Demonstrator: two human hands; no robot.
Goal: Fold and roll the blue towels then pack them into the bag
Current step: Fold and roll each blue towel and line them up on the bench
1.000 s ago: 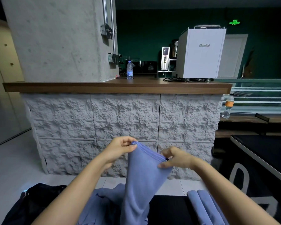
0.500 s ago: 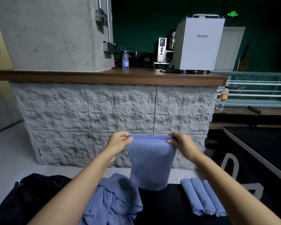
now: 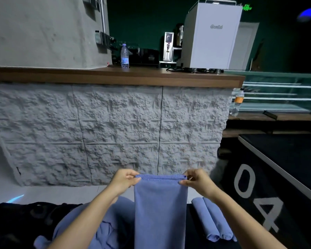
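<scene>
Nearest, a crumpled heap of loose blue towels point(image 3: 115, 221) is lying on the black worktop point(image 3: 195, 230), with a black fabric bag point(image 3: 25, 221) slumping at its left. Above the heap, a folded blue microfibre towel point(image 3: 161, 212) is hanging flat and running out of view below. The left hand point(image 3: 126, 179) is pinching its upper left corner between thumb and curled fingers, and the right hand point(image 3: 196, 180) is pinching the upper right corner likewise. The stitched hem, slanted between close-set hands a second ago, is now stretching level and taut. Just right, three rolled blue towels point(image 3: 212, 220) are lying side by side. Beyond, a stone-faced, wood-topped counter point(image 3: 115, 76) is carrying a clear water bottle point(image 3: 124, 55) and a white box-shaped machine point(image 3: 212, 35).
</scene>
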